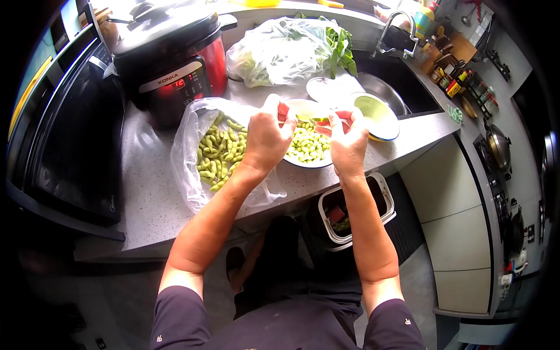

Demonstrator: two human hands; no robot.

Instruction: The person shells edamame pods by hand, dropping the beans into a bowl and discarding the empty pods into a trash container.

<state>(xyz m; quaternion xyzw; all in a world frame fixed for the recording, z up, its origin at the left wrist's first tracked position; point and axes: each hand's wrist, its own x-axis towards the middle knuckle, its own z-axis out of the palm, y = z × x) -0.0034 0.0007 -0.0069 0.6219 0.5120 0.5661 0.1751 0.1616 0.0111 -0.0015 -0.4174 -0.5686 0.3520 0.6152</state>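
Note:
Over a bowl point(308, 165) of shelled green soybeans point(309, 143), my two hands are raised close together. My left hand point(269, 135) is closed, thumb and fingers pinching one end of a green soybean pod point(318, 120). At the pod's other side my right hand point(349, 140) pinches too, its fingertips partly hidden behind the thumb. Whether it is one whole pod or split pieces I cannot tell. Left of the bowl, unshelled soybean pods point(220, 153) lie in an opened clear plastic bag point(188, 153).
A second bowl point(380, 116) stands right of the beans, near the sink point(423, 93). Behind are a pressure cooker point(175, 76) and a plastic bag of leafy greens point(280, 52). A microwave-like black appliance point(79, 140) stands left. Below the counter edge is an open bin point(382, 195).

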